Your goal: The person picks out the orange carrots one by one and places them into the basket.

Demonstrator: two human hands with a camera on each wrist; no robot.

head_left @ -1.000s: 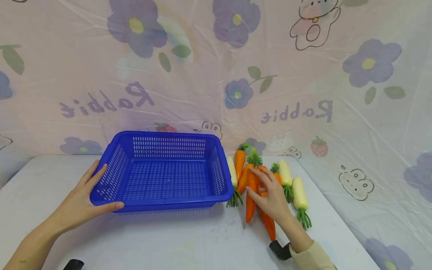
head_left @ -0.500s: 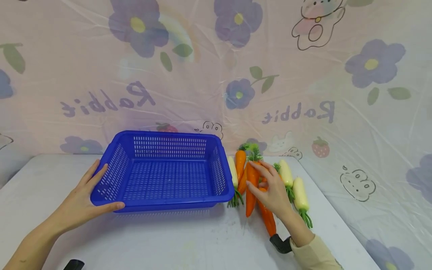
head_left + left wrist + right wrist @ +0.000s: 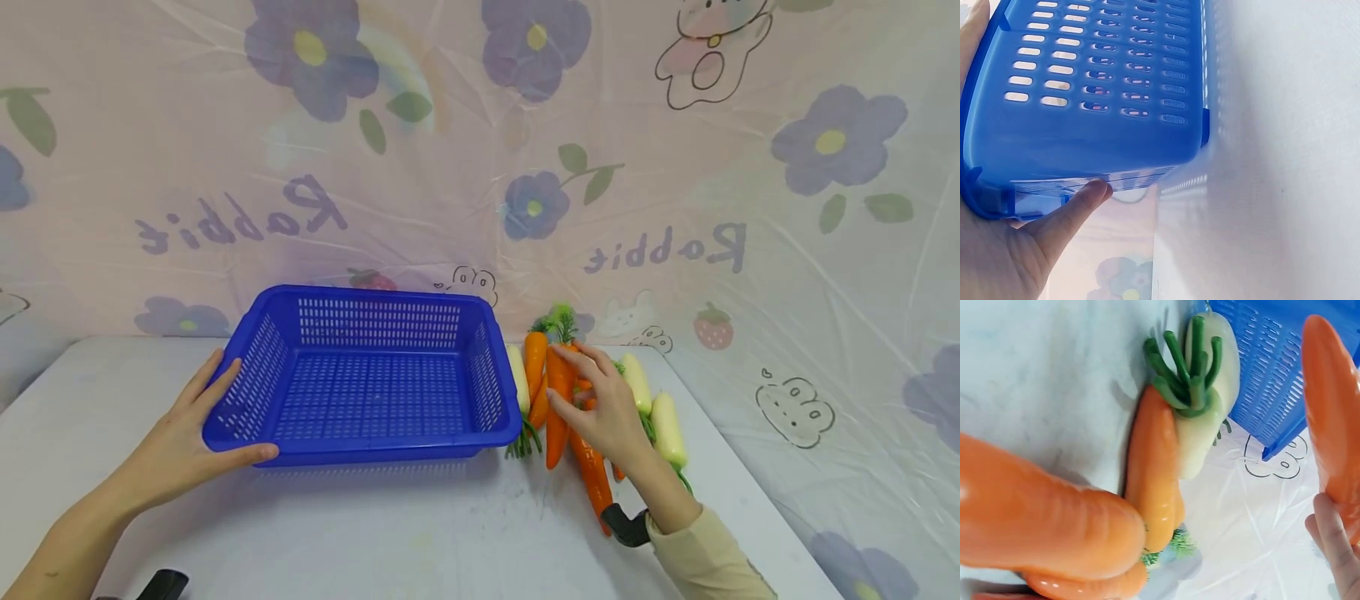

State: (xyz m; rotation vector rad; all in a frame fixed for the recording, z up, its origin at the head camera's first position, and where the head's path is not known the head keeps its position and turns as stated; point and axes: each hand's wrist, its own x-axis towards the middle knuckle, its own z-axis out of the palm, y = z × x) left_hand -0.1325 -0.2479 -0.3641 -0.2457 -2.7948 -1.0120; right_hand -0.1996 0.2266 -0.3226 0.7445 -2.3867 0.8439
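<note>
My left hand [image 3: 176, 446] grips the left end of a blue plastic basket [image 3: 390, 448], the thumb along its near side. In the left wrist view, the thumb presses against the slotted basket wall [image 3: 1141, 137]. To the right of the basket, my right hand [image 3: 607, 412] pinches an orange carrot [image 3: 558, 408], tip down and leafy top up. The right wrist view shows this carrot [image 3: 1335, 412] raised off the others, with fingers at its thick end. Below the hand lie more carrots [image 3: 592, 475], partly hidden by it.
One white radish [image 3: 517, 375] lies beside the basket's right wall, near another carrot [image 3: 535, 358]. Two more white radishes [image 3: 636, 383] lie right of my right hand. Black wrist mounts [image 3: 626, 525] sit at both wrists. A printed curtain [image 3: 450, 167] hangs behind the table.
My right hand has lifted the carrot up off the pile, so its tip is higher and more of the carrots below shows. My left hand keeps its grip on the basket.
</note>
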